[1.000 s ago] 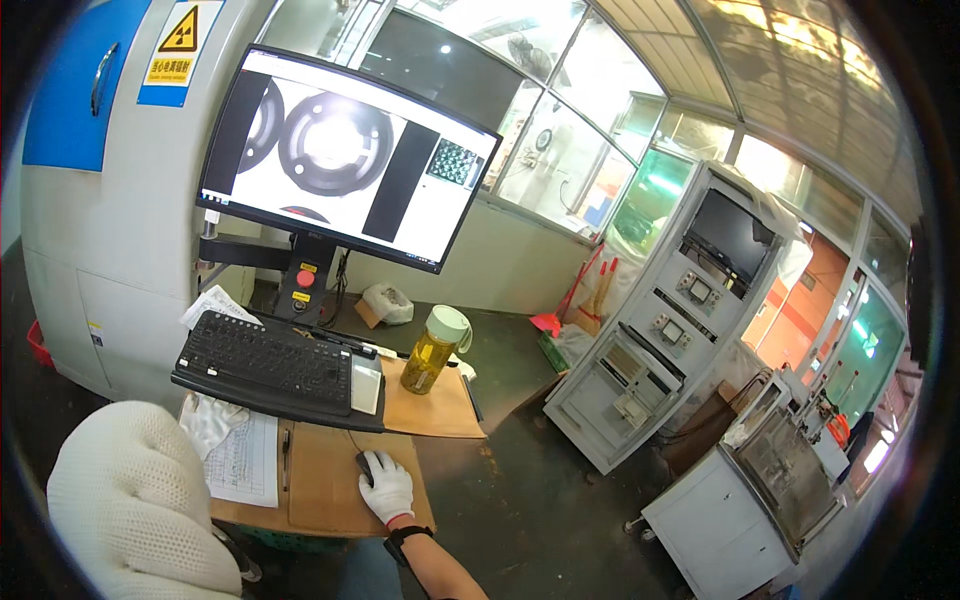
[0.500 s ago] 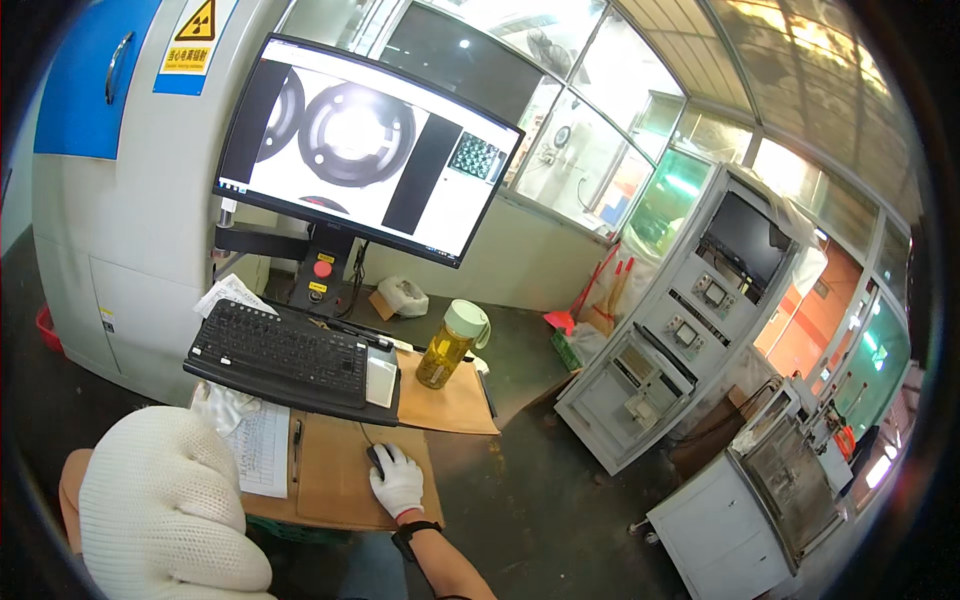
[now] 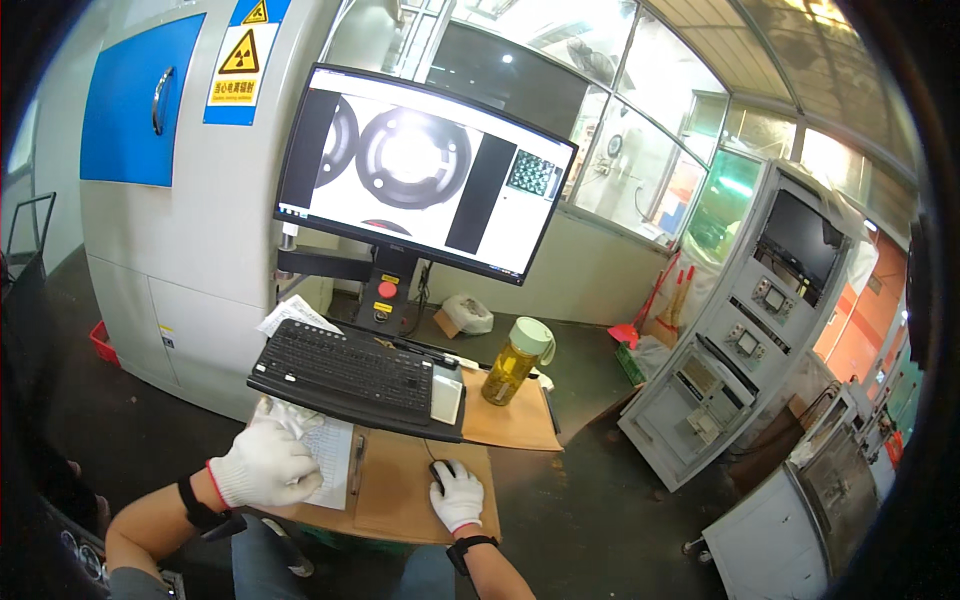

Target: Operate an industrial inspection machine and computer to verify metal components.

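My right hand (image 3: 459, 499), in a white knit glove, rests over a black computer mouse (image 3: 437, 484) on the brown board (image 3: 390, 492). My left hand (image 3: 265, 466), gloved the same way, hovers over the left edge of a printed sheet (image 3: 332, 455) with its fingers curled in; what they hold, if anything, is hidden. Just beyond it lies a crumpled white cloth or glove (image 3: 291, 416). A pen (image 3: 357, 462) lies beside the sheet. Above the board, a black keyboard (image 3: 345, 370) sits on a raised shelf. The monitor (image 3: 425, 170) displays grey images of round parts.
A bottle with a pale green lid (image 3: 510, 365) stands right of the keyboard. A red button (image 3: 387, 290) sits below the monitor. At left rises a large grey cabinet with a blue door (image 3: 135, 110). A grey instrument rack (image 3: 735, 330) and a metal cart (image 3: 765, 530) stand at right.
My left hand has come down from close to the camera to above the sheet. The view has shifted left. My right hand stays on the mouse, and the monitor's picture looks the same.
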Motion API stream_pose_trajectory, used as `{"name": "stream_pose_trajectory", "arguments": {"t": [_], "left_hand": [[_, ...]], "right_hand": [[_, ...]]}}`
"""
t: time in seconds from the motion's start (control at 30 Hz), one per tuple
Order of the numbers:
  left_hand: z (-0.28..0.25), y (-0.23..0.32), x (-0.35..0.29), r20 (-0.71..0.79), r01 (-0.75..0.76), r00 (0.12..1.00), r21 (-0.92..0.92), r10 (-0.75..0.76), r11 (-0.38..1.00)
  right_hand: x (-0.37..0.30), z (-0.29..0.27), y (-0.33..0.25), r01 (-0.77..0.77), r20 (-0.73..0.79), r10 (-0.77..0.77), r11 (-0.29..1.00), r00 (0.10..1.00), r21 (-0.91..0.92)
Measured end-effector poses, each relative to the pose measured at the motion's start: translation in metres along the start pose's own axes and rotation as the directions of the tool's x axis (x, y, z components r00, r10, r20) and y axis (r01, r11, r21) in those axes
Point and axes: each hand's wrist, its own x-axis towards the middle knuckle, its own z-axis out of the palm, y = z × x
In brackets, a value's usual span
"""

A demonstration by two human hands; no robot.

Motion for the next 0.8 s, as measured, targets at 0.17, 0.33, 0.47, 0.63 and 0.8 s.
{"name": "stream_pose_trajectory", "arguments": {"t": [0.17,0.33,0.47,0.63,0.8], "left_hand": [[0.062,-0.033,-0.080,0.230,0.430,0.880,-0.011,-0.416,0.903],[0.103,-0.054,-0.128,0.188,0.354,0.901,0.202,-0.391,0.913],[0.126,-0.059,-0.162,0.194,0.369,0.884,0.271,-0.426,0.889],[0.131,-0.053,-0.167,0.158,0.397,0.893,0.163,-0.421,0.903],[0.138,-0.055,-0.166,0.123,0.439,0.882,0.142,-0.456,0.887]], "right_hand": [[0.004,0.000,-0.002,-0.002,0.027,0.001,1.000,1.000,0.014],[-0.001,0.006,0.001,-0.005,-0.005,0.005,0.999,1.000,-0.038],[-0.001,0.003,-0.003,-0.036,0.050,0.037,0.999,0.998,-0.028],[-0.002,0.004,0.001,-0.018,0.024,0.018,1.000,1.000,-0.015],[0.001,0.001,-0.001,-0.003,0.001,0.003,0.999,1.000,-0.047]]}}
